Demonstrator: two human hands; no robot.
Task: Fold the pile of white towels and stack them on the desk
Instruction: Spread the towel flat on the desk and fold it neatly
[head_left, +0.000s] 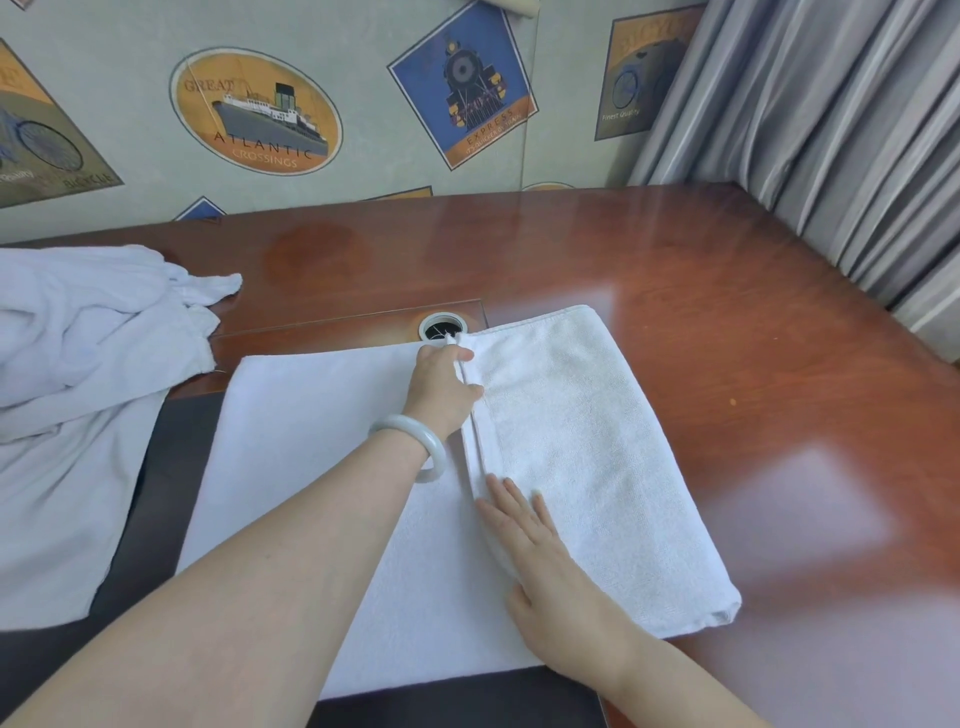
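**While the left hand is pinching, the right is pressing flat**

While a white towel (322, 441) is lying spread across the red-brown worktop (753, 322), its right side is sitting folded over toward the middle, making a doubled panel with its free edge running down the centre. The left hand (441, 387), wearing a pale bangle (415, 441) at the wrist, is curling its fingers and thumb around the far end of that edge, pinching it just beside a round cable hole (442, 327) in the worktop. The right hand (524, 530) is lying palm down with fingers straight and close together, pressing on the near part of the same edge. A loose pile (78, 338) of white towels is sitting crumpled at the left end of the worktop, apart from the one being folded. Behind, wallpaper (363, 218) is showing ship and locomotive prints, and a grey curtain (831, 130) is hanging at the right.
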